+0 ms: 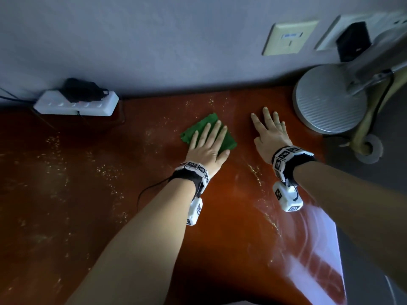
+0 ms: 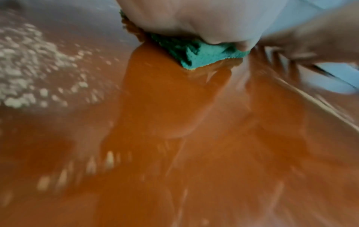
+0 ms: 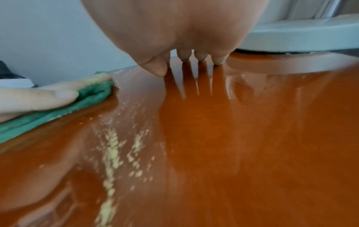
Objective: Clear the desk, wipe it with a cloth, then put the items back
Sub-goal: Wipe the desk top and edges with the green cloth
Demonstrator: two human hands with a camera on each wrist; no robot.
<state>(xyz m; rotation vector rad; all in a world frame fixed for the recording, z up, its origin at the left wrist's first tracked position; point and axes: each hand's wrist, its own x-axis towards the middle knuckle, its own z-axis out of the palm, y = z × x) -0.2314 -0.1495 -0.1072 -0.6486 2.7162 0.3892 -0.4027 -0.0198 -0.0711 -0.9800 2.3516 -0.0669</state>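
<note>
A folded green cloth lies on the reddish-brown desk near the back wall. My left hand presses flat on it with straight fingers; the left wrist view shows the palm on top of the cloth. My right hand rests flat on the bare desk to the right, fingers spread, holding nothing. In the right wrist view its fingertips touch the glossy desk, with the cloth off to the left. Pale crumbs streak the desk.
A white power strip with a black plug sits at the back left against the wall. A round grey lamp base stands at the back right, close to my right hand. Wall sockets are above. The desk's right edge runs beside my right forearm.
</note>
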